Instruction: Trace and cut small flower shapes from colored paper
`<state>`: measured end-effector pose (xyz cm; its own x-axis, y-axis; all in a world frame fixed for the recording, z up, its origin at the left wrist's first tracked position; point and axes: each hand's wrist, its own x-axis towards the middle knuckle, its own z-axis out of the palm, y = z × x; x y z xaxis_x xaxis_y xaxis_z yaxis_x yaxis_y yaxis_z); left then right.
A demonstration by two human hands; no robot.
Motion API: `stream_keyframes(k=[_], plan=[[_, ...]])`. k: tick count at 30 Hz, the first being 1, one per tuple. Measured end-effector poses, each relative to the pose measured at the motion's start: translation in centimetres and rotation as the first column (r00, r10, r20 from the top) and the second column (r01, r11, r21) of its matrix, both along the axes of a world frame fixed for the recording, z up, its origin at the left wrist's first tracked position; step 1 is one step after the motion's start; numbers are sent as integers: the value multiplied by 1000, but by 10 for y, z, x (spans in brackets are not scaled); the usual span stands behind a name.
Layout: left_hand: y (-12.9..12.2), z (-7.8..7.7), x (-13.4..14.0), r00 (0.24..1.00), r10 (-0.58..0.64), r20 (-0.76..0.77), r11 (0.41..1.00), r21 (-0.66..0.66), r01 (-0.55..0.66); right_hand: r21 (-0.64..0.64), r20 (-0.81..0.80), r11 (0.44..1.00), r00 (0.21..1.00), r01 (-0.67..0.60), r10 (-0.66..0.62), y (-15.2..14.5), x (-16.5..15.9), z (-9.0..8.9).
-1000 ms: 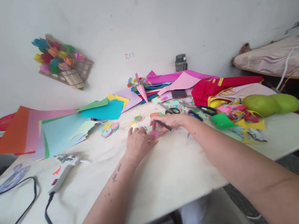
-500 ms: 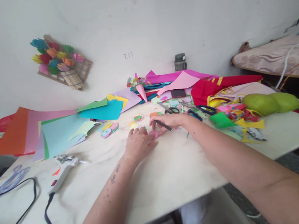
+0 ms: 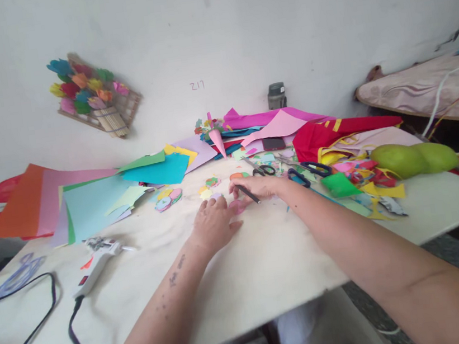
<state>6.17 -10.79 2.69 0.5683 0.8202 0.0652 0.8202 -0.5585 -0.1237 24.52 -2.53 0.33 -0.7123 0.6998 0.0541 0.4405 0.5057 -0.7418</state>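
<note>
Pink paper [image 3: 240, 206], just a small piece, sits on the surface [image 3: 267, 263] between the two hands, partly covered by fingers. At its far side the right grip [image 3: 252, 187] is closed around a black pen [image 3: 248, 194], which slants across the fingers with one end towards the person; the fingertips reach the paper's edge, though I can't make out whether they pinch it. Over on the near side, the left grip [image 3: 214, 222] is loose, palm down, its thumb standing clear of the index finger, which seems to touch the paper.

That thumb is what has just shifted: half a second ago it sat closer in, and more pink shows now. To my eye the left hand has eased off while the paper stays put, so the work looks to be at a small adjustment.

Beyond the fingers lie cut paper rounds [image 3: 169, 199] and dark-handled scissors [image 3: 263, 170]. Further out, a white glue gun [image 3: 100, 263] rests to the left, and two green fruits [image 3: 416, 158] sit off to the right.
</note>
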Motion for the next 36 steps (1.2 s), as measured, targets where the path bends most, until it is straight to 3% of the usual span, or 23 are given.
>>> stream_keyframes(k=[5,12,16,24,36], plan=[[18,-11,-13,985,2,175,990,138,-26,-4,3,1000,1000,17,-17,-4,0,5],[28,-28,-11,949,75,305,986,122,-117,-21,-7,999,999,33,-33,-8,-1,10],[28,-30,-9,931,144,336,985,39,-166,-12,-21,1000,1000,21,-21,-3,0,4],[23,-17,-5,929,225,295,967,-183,-176,-57,-41,998,999,27,-29,-3,-1,3],[24,-18,-4,906,306,293,939,-249,-237,-31,-10,999,1000,28,-28,-4,0,5]])
